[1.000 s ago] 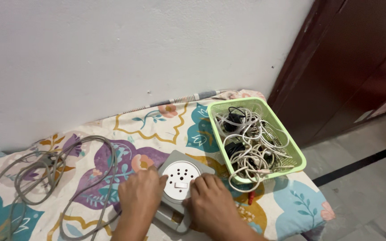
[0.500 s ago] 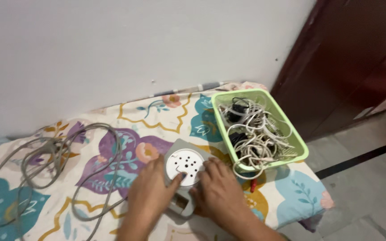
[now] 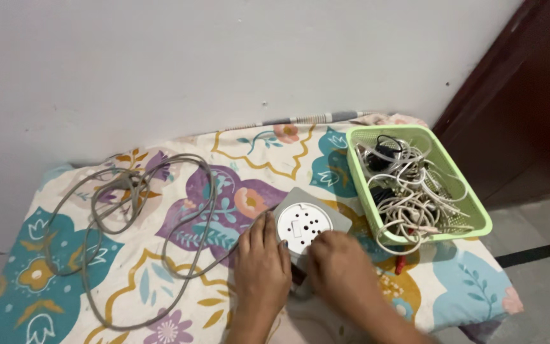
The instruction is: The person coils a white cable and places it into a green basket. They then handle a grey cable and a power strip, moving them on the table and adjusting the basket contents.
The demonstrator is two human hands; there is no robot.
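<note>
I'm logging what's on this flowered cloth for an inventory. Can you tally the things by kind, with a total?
Grey square extension box with a round white socket face, under the left hand and right hand: 1
Long grey loose cable: 1
Light green plastic basket: 1
Tangle of white and black cords in the basket, too knotted to separate: 1
Total: 4
</note>
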